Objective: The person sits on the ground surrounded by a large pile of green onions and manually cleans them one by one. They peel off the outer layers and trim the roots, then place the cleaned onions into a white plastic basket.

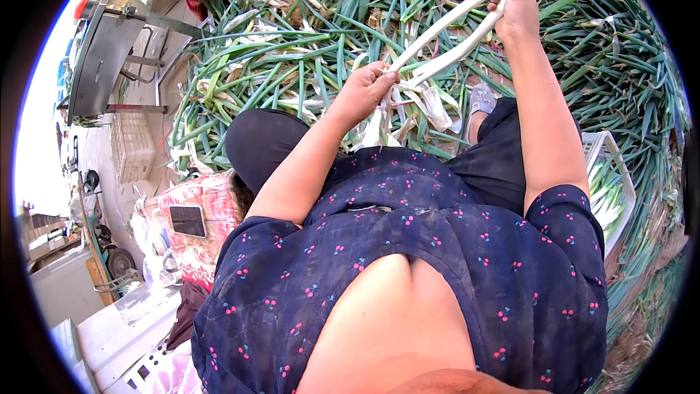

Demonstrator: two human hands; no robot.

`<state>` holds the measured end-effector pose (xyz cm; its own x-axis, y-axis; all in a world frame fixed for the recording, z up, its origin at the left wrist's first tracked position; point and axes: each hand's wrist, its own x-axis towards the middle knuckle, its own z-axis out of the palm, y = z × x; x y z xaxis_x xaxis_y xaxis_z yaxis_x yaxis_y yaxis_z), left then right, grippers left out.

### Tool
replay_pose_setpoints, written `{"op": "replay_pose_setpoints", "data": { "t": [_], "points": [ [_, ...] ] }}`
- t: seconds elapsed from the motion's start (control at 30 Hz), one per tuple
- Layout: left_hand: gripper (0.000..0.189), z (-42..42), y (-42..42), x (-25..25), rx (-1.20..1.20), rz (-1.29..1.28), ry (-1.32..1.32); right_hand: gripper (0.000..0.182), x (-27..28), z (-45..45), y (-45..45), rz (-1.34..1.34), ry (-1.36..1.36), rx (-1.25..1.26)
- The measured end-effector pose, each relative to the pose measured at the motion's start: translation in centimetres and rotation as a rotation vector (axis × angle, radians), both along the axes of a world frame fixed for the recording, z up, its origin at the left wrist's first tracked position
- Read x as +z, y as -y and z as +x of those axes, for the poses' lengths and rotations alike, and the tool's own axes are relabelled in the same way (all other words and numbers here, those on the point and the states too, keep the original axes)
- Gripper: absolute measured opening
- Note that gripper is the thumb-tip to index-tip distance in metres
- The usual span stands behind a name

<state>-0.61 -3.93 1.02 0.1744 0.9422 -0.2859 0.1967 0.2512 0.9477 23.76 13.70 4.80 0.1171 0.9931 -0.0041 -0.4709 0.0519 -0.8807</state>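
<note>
Two long scallion stalks (pixel 445 27), white along the shaft and pale green at the top, slant across the space before me. My right hand (pixel 517 15) is closed around their upper part, with the green ends passing beyond the fingers. At the lower end, my left hand (pixel 363 92) pinches the root tip of one stalk between thumb and fingers. The other stalk's lower end lies close to that hand, apart from the fingertips. Papery white outer skins (pixel 433 108) hang and lie just below, between my knees.
Loose scallions (pixel 295 74) cover the ground ahead; a dense green pile (pixel 607 74) rises at right. A white plastic crate (pixel 626 189) holding scallions stands by my right elbow. Left are a metal-framed cart (pixel 104 60), another crate (pixel 134 148) and a phone (pixel 187 221) on patterned fabric (pixel 219 202).
</note>
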Motion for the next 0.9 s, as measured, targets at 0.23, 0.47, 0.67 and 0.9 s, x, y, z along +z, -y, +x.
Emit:
{"op": "replay_pose_setpoints", "data": {
  "t": [0.23,0.47,0.67,0.9],
  "points": [
    [0.029,-1.9,-0.4,-9.7,0.036,-0.192,-0.501,0.010,1.3,-7.3,6.7,0.278,0.449,0.368],
    [0.034,-1.2,2.8,-11.4,-0.443,-0.398,-1.174,0.013,2.4,-9.8,8.4,0.280,0.301,0.658],
    [0.056,-2.8,0.4,-12.5,-0.190,-0.202,-0.402,0.025,0.3,-8.9,7.0,0.119,0.309,0.729],
    [0.046,-5.1,-2.8,1.2,0.471,0.007,1.116,0.025,-2.4,-8.3,8.2,-0.085,0.424,1.073]
  ]
}}
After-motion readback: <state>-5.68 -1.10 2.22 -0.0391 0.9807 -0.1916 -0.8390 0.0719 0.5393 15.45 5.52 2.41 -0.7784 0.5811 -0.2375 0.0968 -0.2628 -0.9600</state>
